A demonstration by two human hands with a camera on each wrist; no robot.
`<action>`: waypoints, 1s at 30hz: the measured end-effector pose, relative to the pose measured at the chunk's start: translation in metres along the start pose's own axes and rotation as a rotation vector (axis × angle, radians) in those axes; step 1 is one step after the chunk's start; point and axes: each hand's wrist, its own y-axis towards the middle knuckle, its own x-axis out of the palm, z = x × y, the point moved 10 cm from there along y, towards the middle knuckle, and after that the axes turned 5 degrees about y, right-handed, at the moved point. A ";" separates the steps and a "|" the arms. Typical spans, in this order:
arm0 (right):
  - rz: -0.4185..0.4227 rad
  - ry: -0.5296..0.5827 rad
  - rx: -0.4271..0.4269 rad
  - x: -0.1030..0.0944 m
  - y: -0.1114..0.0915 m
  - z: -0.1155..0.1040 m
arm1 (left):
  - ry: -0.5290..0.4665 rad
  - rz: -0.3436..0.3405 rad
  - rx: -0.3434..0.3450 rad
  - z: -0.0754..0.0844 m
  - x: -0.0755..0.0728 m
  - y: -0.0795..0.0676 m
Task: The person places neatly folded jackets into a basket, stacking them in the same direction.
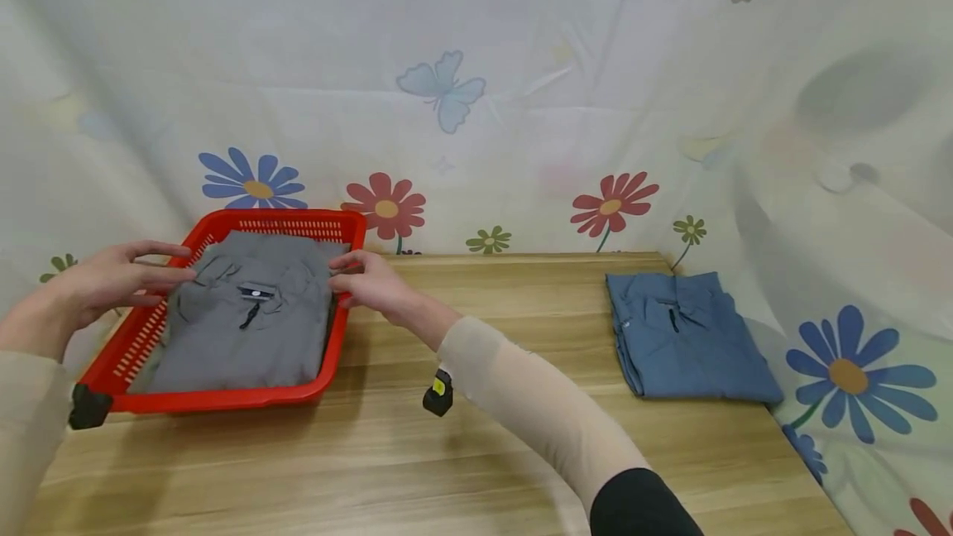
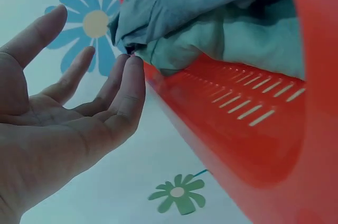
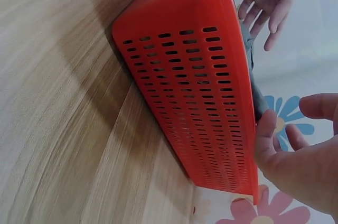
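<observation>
A folded grey garment (image 1: 253, 321) with a small label and dark cord at its collar lies in a red plastic basket (image 1: 223, 399). In the left wrist view, a greenish folded cloth (image 2: 232, 44) lies beneath it. My left hand (image 1: 112, 284) is over the basket's left rim, fingers straight and spread, fingertips close to the garment's edge. Across from it, my right hand (image 1: 375, 284) reaches over the right rim, with loosely bent fingers at the garment's right edge. Neither hand has its fingers curled round the cloth.
A folded blue garment (image 1: 685, 337) lies at the right end of the wooden table (image 1: 476, 453). A flower-printed curtain (image 1: 521, 147) hangs behind and along the right side. Black devices are worn at both wrists, one (image 1: 439, 393) beneath the right forearm.
</observation>
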 end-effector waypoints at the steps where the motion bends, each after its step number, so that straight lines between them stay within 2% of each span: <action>1: 0.001 -0.003 0.002 -0.001 -0.001 0.000 | 0.006 -0.001 0.000 0.002 0.000 0.000; 6: 0.001 -0.047 0.009 -0.003 -0.008 -0.003 | 0.024 -0.016 0.007 0.012 0.002 -0.001; 9: -0.004 -0.085 0.012 -0.004 -0.013 -0.003 | 0.067 0.005 0.009 0.021 0.002 -0.002; 15: -0.036 -0.166 0.013 -0.009 -0.024 0.005 | 0.200 0.097 0.019 0.043 0.004 -0.009; 19: -0.059 -0.225 -0.005 -0.011 -0.035 0.008 | 0.304 0.174 0.065 0.065 0.007 -0.014; 23: -0.084 -0.281 -0.054 -0.011 -0.044 0.005 | 0.374 0.202 0.124 0.089 0.017 -0.017; 30: -0.157 -0.454 -0.166 -0.012 -0.062 0.002 | 0.385 0.192 0.205 0.124 0.042 -0.025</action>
